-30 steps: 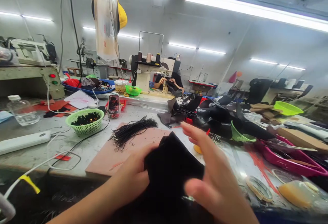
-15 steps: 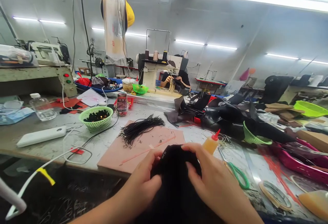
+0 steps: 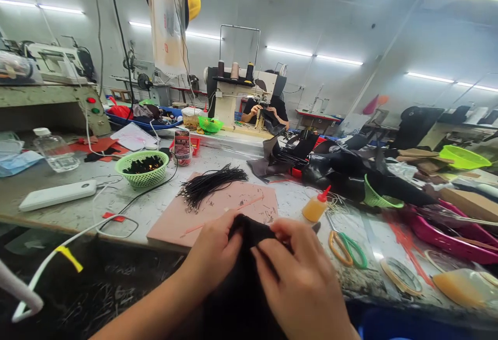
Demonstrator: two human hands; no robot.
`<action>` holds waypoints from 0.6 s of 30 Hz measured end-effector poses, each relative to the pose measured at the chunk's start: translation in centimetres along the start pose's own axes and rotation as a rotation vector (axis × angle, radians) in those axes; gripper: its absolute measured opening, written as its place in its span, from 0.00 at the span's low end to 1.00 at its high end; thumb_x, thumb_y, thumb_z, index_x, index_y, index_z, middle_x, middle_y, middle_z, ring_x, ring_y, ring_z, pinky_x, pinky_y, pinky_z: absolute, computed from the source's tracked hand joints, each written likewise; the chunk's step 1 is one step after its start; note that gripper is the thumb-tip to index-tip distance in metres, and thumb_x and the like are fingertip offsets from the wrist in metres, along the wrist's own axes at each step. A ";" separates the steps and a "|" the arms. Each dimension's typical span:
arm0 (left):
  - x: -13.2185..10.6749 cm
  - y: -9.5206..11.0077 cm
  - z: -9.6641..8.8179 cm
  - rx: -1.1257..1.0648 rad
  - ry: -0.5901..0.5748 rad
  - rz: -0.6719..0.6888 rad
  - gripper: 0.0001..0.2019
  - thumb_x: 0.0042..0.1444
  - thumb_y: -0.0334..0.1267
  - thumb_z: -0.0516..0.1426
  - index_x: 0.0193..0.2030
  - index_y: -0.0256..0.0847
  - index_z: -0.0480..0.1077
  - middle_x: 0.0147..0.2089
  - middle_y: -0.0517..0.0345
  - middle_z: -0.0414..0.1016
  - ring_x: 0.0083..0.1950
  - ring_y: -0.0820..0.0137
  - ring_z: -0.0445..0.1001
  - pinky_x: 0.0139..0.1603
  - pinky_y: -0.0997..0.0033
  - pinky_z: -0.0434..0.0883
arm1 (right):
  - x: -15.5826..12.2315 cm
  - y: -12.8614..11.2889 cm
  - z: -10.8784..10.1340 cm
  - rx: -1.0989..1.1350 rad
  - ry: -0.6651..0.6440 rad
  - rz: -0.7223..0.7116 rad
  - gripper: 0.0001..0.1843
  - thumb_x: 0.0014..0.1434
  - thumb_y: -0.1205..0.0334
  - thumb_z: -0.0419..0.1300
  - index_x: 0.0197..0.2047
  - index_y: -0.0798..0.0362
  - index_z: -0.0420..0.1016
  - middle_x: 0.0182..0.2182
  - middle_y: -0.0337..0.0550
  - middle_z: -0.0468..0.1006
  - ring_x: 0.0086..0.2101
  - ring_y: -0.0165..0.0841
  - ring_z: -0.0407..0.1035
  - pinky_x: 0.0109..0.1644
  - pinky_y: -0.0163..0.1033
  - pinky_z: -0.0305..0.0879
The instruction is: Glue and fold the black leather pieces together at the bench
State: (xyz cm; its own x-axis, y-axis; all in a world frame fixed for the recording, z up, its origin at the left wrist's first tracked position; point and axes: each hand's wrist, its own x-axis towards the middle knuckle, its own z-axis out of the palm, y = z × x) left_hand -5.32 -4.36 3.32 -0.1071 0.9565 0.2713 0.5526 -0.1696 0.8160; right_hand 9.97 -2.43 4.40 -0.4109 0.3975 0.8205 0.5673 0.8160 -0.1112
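Left grip (image 3: 216,248) pinching black cloth (image 3: 241,283), right grip (image 3: 301,265) curled at its edge

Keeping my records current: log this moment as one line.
left hand: grips black material | right hand: grips same material | right of hands: red-tipped bottle, scissors

A sewing workshop is seen — thread spools (image 3: 234,71) are mounted on a sewing machine (image 3: 226,102), dark pieces (image 3: 334,170) are heaped nearby.
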 end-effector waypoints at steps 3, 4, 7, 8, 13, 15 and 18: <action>-0.3 0.1 0.2 -0.132 0.007 0.022 0.09 0.55 0.32 0.48 0.34 0.41 0.68 0.33 0.58 0.75 0.35 0.68 0.71 0.37 0.72 0.67 | -0.2 -0.7 0.9 0.126 0.020 -0.051 0.09 0.55 0.74 0.53 0.26 0.53 0.67 0.42 0.50 0.75 0.39 0.36 0.70 0.43 0.42 0.69; -0.3 0.1 0.2 -0.171 0.000 0.032 0.09 0.56 0.33 0.48 0.34 0.41 0.68 0.34 0.58 0.75 0.35 0.68 0.71 0.38 0.72 0.67 | -0.3 -0.7 1.2 0.180 0.020 -0.043 0.09 0.54 0.75 0.54 0.26 0.53 0.66 0.42 0.50 0.75 0.40 0.36 0.69 0.43 0.42 0.69; -0.4 -0.1 0.3 -0.209 -0.016 0.033 0.10 0.58 0.36 0.47 0.33 0.40 0.68 0.32 0.58 0.74 0.34 0.69 0.70 0.40 0.71 0.68 | -0.7 -0.2 1.6 0.313 0.017 0.029 0.08 0.54 0.74 0.54 0.28 0.51 0.64 0.42 0.48 0.76 0.42 0.36 0.69 0.44 0.43 0.69; -0.4 -0.2 0.4 -0.199 -0.013 0.035 0.11 0.58 0.37 0.47 0.32 0.40 0.68 0.32 0.58 0.74 0.34 0.69 0.70 0.40 0.71 0.68 | -0.8 0.0 1.7 0.344 0.009 0.052 0.08 0.54 0.73 0.54 0.28 0.51 0.63 0.42 0.47 0.76 0.42 0.36 0.69 0.44 0.43 0.69; -0.4 -0.4 0.6 -0.127 0.033 0.085 0.11 0.57 0.36 0.47 0.32 0.40 0.70 0.30 0.59 0.74 0.32 0.70 0.71 0.39 0.71 0.68 | -0.8 0.3 1.4 0.439 -0.041 0.123 0.09 0.54 0.71 0.55 0.26 0.50 0.60 0.42 0.46 0.76 0.42 0.36 0.70 0.43 0.42 0.69; -0.4 -0.4 0.7 -0.070 0.060 0.095 0.12 0.57 0.35 0.47 0.31 0.40 0.71 0.28 0.59 0.73 0.31 0.70 0.71 0.39 0.71 0.69 | -0.8 0.3 1.3 0.456 -0.064 0.153 0.09 0.54 0.70 0.54 0.26 0.50 0.59 0.41 0.46 0.76 0.42 0.36 0.70 0.43 0.42 0.69; -0.4 -0.4 0.7 0.033 0.094 0.114 0.12 0.56 0.34 0.48 0.30 0.40 0.71 0.26 0.59 0.73 0.30 0.70 0.72 0.39 0.71 0.69 | -0.9 0.1 1.1 0.452 -0.119 0.219 0.08 0.56 0.69 0.52 0.27 0.50 0.57 0.42 0.47 0.75 0.43 0.36 0.70 0.42 0.42 0.69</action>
State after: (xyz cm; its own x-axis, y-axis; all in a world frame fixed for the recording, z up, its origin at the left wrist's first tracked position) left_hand -4.92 -4.50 2.51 -0.1182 0.9049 0.4089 0.5924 -0.2662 0.7604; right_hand 9.57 -2.27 3.04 -0.4102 0.6026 0.6846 0.2950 0.7980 -0.5256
